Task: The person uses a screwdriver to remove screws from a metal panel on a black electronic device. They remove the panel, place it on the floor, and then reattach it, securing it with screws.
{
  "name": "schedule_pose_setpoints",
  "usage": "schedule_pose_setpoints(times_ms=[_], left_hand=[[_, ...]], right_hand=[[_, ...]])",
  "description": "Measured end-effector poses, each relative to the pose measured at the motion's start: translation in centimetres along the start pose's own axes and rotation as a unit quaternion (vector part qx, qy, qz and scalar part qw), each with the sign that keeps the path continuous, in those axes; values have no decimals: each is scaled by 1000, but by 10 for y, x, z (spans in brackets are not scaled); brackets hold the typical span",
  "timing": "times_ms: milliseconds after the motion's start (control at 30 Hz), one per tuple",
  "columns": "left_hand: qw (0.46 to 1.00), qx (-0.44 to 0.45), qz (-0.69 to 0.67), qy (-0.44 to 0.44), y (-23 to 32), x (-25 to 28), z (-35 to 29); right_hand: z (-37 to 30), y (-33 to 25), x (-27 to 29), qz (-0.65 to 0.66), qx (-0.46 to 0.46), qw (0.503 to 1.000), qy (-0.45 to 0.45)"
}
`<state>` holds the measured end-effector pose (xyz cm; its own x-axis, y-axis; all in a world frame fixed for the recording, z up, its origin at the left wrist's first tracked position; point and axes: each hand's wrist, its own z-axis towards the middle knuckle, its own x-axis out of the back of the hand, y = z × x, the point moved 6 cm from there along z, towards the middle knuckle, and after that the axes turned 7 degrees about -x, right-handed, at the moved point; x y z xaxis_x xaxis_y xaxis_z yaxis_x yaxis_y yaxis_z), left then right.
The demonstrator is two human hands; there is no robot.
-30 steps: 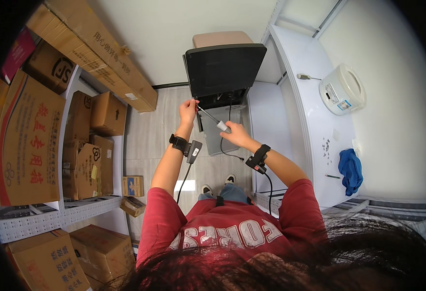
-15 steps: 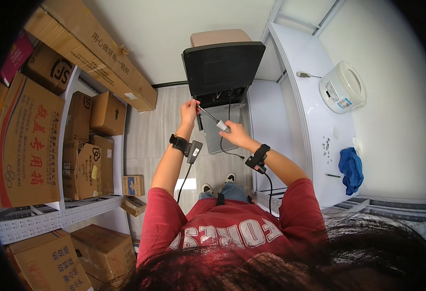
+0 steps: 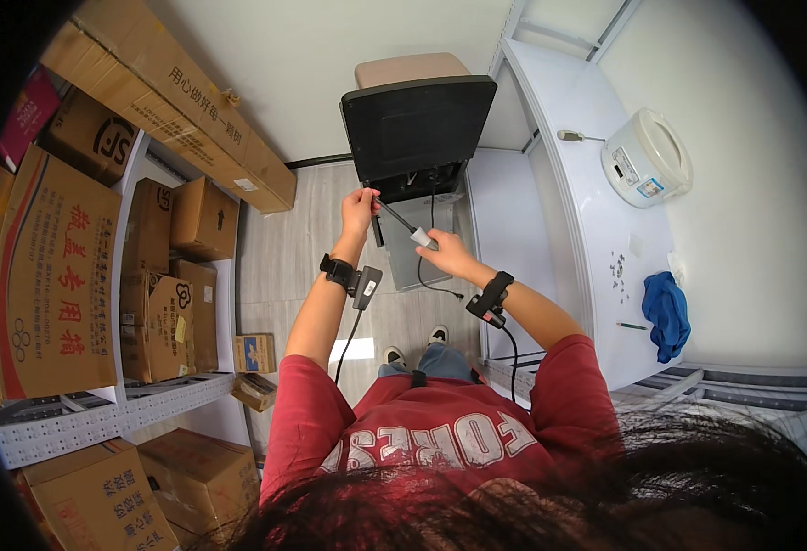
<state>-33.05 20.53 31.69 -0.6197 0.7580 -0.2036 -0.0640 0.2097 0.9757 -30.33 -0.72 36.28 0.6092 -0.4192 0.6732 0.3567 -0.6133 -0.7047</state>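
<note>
My right hand [image 3: 451, 254] is closed around the pale handle of a screwdriver [image 3: 423, 238]. The dark shaft slants up and left to my left hand [image 3: 358, 211], whose fingers are pinched together by the tip. What those fingers hold is too small to make out. Just beyond both hands stands a black appliance [image 3: 417, 129] with a broad flat panel tilted up and a dark, partly exposed lower section. A black cable [image 3: 432, 211] hangs from it to the right of the screwdriver, its plug end lying lower down.
On the right, a white shelf table [image 3: 596, 239] bears a white rice cooker [image 3: 644, 158], another screwdriver [image 3: 570, 136], scattered small screws [image 3: 618, 275], a pencil [image 3: 632, 326] and a blue cloth [image 3: 665, 317]. Cardboard boxes [image 3: 59, 275] fill the left rack. A grey flat panel [image 3: 408, 262] lies below the appliance.
The view has shifted slightly. Both hands keep almost the same pose, with the screwdriver still running from the right hand to the left fingers.
</note>
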Motion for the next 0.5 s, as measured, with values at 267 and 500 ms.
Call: schedule_pose_setpoints(times_ms=[267, 500], left_hand=[[1000, -16, 6, -1, 6, -3, -4], [998, -31, 41, -32, 14, -13, -9]], right_hand=[[-4, 0, -2, 34, -25, 999, -16], [-1, 8, -6, -3, 1, 1000, 11]])
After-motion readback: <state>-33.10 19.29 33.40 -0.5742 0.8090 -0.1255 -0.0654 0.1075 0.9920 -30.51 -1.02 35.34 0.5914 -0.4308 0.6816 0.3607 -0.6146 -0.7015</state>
